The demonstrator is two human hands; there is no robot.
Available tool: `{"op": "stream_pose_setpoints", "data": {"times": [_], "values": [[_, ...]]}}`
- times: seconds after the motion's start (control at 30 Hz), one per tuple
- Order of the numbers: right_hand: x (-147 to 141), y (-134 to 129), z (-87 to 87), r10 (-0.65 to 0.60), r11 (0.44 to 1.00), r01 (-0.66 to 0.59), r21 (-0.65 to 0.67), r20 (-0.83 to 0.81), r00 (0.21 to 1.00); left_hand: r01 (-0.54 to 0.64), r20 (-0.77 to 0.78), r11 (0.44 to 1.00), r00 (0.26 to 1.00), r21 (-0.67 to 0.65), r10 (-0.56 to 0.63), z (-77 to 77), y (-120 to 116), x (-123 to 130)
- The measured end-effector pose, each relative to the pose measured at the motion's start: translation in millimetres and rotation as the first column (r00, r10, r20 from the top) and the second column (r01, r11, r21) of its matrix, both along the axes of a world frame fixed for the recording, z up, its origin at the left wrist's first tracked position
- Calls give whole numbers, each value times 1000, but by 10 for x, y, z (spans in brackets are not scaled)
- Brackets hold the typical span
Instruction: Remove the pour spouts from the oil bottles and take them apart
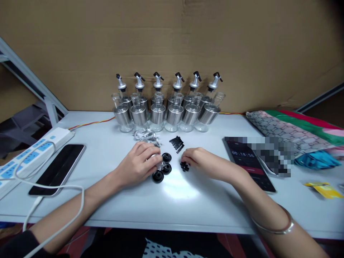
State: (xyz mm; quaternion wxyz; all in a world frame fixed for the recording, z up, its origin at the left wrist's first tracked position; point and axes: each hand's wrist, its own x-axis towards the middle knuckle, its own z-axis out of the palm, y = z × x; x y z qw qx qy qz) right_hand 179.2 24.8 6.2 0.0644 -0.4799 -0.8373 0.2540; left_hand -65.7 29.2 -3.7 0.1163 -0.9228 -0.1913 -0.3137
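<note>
My left hand (140,160) is closed around a silver pourer spout (161,165), mostly covered by the fingers. Beside it lie three round black stoppers (158,176). My right hand (197,158) reaches down with fingertips pressed together over a small pile of tiny black pieces (184,166); whether one is between the fingers is hidden. Several slim black levers (176,143) lie in a row beyond that pile. More silver spouts (146,135) are heaped past my left hand.
A front row of glass-and-steel bottles (157,114) has uncapped necks; the row behind wears pourers (157,81). A phone (57,169) and power strip (34,154) are at left. A tablet-like timer screen (242,157) and patterned cloth bag (279,132) sit at right. Cardboard (166,43) stands behind.
</note>
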Motion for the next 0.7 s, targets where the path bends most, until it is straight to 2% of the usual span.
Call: {"op": "stream_pose_setpoints", "data": {"times": [0.27, 0.5, 0.7], "values": [[83, -16, 124, 94, 987, -88, -132, 42, 995, 19, -10, 1000, 1000, -9, -19, -8, 6, -2], [100, -1, -12, 61, 984, -70, -162, -60, 996, 25, -15, 999, 1000, -29, -25, -11, 5, 2], [36, -8, 21, 26, 989, -30, -147, -33, 999, 29, -19, 998, 999, -48, -30, -14, 6, 5]]}}
